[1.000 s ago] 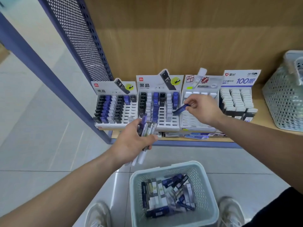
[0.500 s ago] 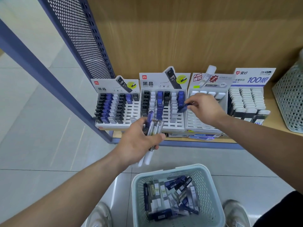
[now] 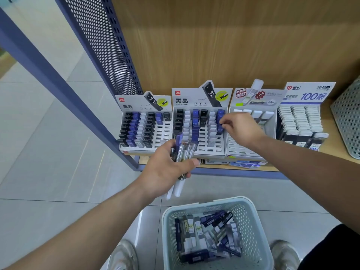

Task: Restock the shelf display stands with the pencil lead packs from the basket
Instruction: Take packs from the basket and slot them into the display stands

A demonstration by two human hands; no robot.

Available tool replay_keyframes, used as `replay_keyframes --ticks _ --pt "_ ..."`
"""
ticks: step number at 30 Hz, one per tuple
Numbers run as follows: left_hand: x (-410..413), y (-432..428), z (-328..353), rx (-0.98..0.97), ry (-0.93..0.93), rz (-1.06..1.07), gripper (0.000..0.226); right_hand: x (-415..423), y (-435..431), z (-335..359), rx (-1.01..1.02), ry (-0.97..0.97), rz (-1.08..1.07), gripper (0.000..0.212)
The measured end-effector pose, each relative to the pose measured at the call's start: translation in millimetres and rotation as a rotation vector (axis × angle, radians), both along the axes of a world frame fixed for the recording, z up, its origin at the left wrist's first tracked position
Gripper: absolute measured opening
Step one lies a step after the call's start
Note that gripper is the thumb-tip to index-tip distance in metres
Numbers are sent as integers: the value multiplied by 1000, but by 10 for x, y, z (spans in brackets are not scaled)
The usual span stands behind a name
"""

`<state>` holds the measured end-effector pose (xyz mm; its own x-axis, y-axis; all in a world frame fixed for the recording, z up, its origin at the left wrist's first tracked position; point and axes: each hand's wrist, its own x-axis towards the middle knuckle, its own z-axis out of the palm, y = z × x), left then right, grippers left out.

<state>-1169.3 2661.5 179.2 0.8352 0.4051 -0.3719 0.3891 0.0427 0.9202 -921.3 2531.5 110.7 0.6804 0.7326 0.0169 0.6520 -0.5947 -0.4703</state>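
My left hand (image 3: pixel 169 168) grips a bundle of pencil lead packs (image 3: pixel 183 152), blue, clear and white, in front of the shelf edge. At the right column of the middle display stand (image 3: pixel 200 145), my right hand (image 3: pixel 240 127) pinches a blue lead pack (image 3: pixel 220 126) standing in a slot there. The left display stand (image 3: pixel 144 147) holds rows of black, blue and white packs. On the floor between my shoes sits a pale green basket (image 3: pixel 251 217) with several loose packs (image 3: pixel 208 236) inside.
Two more stands (image 3: pixel 251 151) (image 3: pixel 303 123) with white-capped packs sit to the right on the wooden shelf (image 3: pixel 335 151). A grey mesh basket (image 3: pixel 348 121) stands at the far right. A blue perforated panel (image 3: pixel 101 45) bounds the shelf on the left. Flat packages (image 3: pixel 245 164) lie at the shelf front.
My right hand has carried the blue pack from the front of the middle stand up into its right column. The view has moved closer; my left hand still holds its bundle.
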Motion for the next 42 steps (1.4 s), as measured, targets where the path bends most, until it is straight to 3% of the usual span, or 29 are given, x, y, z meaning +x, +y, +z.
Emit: replay_keyframes --ticks 8,13,15,21,33,42 --pt "-17 9 -22 12 -6 -11 27 -154 -24 307 43 -7 31 12" --pt "-1 -45 -22 3 5 -37 31 -738 82 738 315 442 190 10" --pt "10 -81 -10 27 11 -61 32 -945 121 849 354 539 275 10" --pt "5 -146 17 45 10 -100 34 -1036 158 931 247 505 283 13" --pt "-41 2 -89 42 91 -77 39 -689 96 892 394 513 68 28" --pt "-143 109 -78 70 109 -39 36 -438 24 757 392 507 -21 10"
